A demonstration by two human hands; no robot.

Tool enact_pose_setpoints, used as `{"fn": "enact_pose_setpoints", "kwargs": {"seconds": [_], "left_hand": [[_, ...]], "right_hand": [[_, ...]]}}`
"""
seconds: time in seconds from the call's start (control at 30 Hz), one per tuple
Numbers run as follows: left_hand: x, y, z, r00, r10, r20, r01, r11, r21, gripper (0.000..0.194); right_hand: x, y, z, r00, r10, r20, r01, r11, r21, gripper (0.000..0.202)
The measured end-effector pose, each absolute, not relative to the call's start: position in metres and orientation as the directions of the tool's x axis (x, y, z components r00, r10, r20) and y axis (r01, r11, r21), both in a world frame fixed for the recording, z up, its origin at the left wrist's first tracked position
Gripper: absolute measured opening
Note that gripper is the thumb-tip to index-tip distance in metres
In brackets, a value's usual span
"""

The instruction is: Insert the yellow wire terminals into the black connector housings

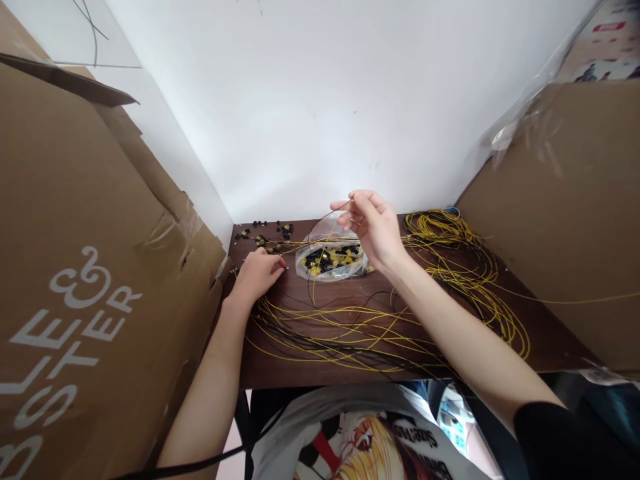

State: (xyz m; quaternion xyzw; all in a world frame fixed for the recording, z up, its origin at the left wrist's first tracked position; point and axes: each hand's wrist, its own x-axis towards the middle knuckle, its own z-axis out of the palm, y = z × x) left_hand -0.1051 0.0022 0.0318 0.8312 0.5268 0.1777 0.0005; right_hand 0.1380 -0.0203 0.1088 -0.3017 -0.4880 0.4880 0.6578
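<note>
My right hand (377,230) is raised above a clear plastic bag (303,263), thumb and forefinger pinched on a thin dark wire (323,217) that curves down to the left. Its other fingers are loosely spread. Low over the left side of the table, my left hand (257,275) has thumb and fingertips closed together; a tiny reddish and pale tip shows there, too small to name. Inside the bag lie many small black and yellow parts (333,259). Yellow and black wires (345,320) run in long curves across the brown table (300,373) below both hands.
A coil of yellow and black wire (433,230) lies at the back right. Small black and yellow pieces (287,230) are scattered at the back left. Large cardboard boxes stand left (65,220) and right (565,220), with a white wall (320,113) behind.
</note>
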Motion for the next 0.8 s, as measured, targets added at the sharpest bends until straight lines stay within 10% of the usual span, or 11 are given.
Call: {"fn": "enact_pose_setpoints", "kwargs": {"seconds": [0.2,0.37,0.57,0.8], "left_hand": [[-0.074,-0.017,0.065,0.314,0.801,0.509,0.706,-0.556,0.439,0.026],[-0.036,-0.041,0.083,0.470,0.838,0.276,0.199,-0.405,0.892,0.041],[-0.024,-0.051,0.080,0.484,0.846,0.221,-0.242,-0.114,0.964,0.029],[-0.019,-0.044,0.081,0.303,0.911,0.279,-0.503,-0.096,0.859,0.025]], "right_hand": [[0.147,-0.024,0.132,-0.088,0.915,0.393,-0.276,0.357,-0.892,0.024],[0.137,-0.031,0.131,-0.162,0.880,0.447,-0.178,0.420,-0.890,0.028],[0.136,-0.042,0.101,-0.046,0.891,0.451,-0.038,0.450,-0.892,0.052],[0.127,-0.066,0.058,-0.280,0.957,0.071,-0.242,0.001,-0.970,0.051]]}}
